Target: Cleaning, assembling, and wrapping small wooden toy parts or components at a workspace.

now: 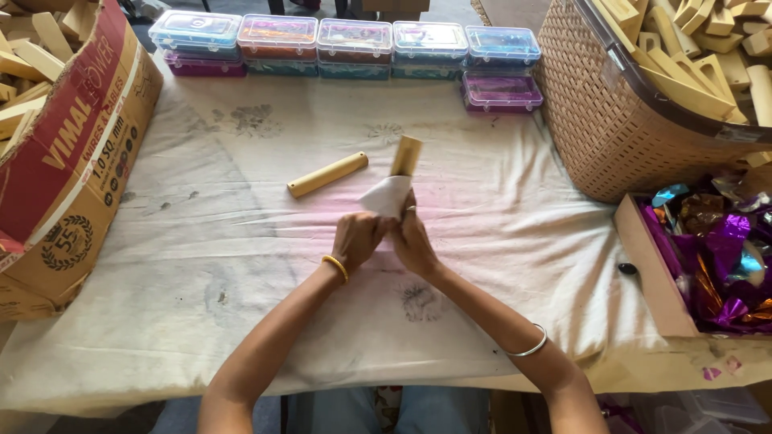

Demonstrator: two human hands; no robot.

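At the left edge sits a cardboard box [64,161] of wooden pieces; on the cloth-covered worktop [241,265] lies a yellow stick [327,174]. At centre, left hand [356,239] and right hand [412,241] each grip closed on a white-wrapped stick [396,181]. A wicker basket [611,120] stands right.

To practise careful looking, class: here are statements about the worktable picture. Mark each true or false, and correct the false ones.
1. Both hands, the left hand and the right hand, hold one wooden stick with white paper at its lower end. True.
2. A second wooden stick lies in the woven basket. False: it lies on the cloth-covered table, left of the hands.
3. Clear plastic boxes line the table's far edge. True.
4. The tray of shiny foil is at the left. False: it is at the right.
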